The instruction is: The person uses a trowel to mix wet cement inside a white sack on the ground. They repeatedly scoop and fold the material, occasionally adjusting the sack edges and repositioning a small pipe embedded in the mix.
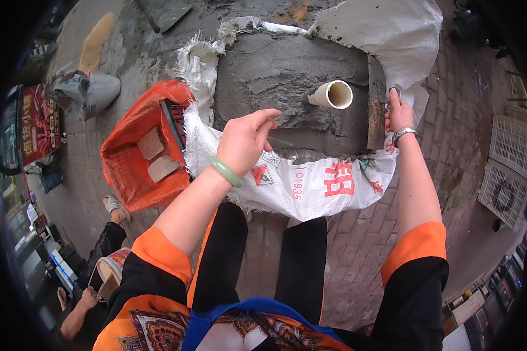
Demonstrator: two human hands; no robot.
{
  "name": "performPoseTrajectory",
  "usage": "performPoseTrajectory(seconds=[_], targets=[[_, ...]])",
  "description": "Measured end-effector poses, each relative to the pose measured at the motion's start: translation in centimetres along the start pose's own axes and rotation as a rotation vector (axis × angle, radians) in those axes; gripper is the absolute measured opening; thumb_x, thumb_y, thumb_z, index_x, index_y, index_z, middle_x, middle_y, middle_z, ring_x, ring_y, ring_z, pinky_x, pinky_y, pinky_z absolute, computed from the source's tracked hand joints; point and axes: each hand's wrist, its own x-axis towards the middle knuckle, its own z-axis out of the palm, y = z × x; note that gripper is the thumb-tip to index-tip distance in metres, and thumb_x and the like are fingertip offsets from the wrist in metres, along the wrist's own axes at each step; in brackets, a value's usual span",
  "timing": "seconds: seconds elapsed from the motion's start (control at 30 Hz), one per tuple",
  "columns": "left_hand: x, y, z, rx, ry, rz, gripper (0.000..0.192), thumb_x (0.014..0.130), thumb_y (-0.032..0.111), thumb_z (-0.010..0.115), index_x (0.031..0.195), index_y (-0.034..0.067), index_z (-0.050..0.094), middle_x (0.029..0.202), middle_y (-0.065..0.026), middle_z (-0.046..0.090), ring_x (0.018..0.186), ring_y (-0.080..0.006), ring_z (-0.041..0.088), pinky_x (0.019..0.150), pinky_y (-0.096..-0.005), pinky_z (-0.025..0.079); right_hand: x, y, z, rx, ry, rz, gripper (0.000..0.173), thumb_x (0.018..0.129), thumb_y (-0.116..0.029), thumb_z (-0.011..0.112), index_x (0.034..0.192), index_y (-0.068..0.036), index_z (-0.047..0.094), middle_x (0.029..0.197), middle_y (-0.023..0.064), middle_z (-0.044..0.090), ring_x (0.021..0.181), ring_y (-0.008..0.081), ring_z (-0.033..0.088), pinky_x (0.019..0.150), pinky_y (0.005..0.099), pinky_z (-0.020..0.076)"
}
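Grey wet mortar fills a rectangular form lined with white woven plastic sacking. A pale plastic pipe stands in the mortar, its open end up and slightly tilted. My right hand grips the handle of a metal trowel, whose long blade lies along the mortar's right edge. My left hand, a green bangle at its wrist, hovers over the near left part of the mortar with bent fingers; nothing is plainly seen in it.
An orange-red lined basket with two stone or brick pieces adjoins the sacking at left. A filled sack lies farther left. At lower left a co-worker's hand holds a bucket. White plastic grates are at right.
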Motion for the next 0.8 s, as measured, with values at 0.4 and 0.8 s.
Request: performPoseTrajectory(seconds=[0.4,0.8], targets=[[-6.6,-2.0,-2.4,0.079,0.170,0.099,0.020,0.087,0.002,0.061,0.106,0.000,0.065,0.099,-0.0135,0.066,0.083,-0.0271,0.064,0.073,-0.0331,0.051,-7.8,0.0,1.9,-0.899,-0.060,-0.428,0.053,0.092,-0.051,0.055,0.092,0.002,0.059,0.092,0.0266,0.066,0.088,0.0453,0.062,0.078,0.0505,0.0484],[-6.5,-1.5,-2.0,0.070,0.204,0.145,0.020,0.086,0.001,0.060,0.105,0.000,0.065,0.103,-0.0141,0.065,0.097,-0.0310,0.062,0.084,-0.0365,0.049,-13.2,3.0,2.5,-0.920,-0.121,-0.445,0.041,0.091,-0.041,0.061,0.089,-0.001,0.055,0.083,0.0248,0.066,0.077,0.0458,0.062,0.069,0.0520,0.0495]])
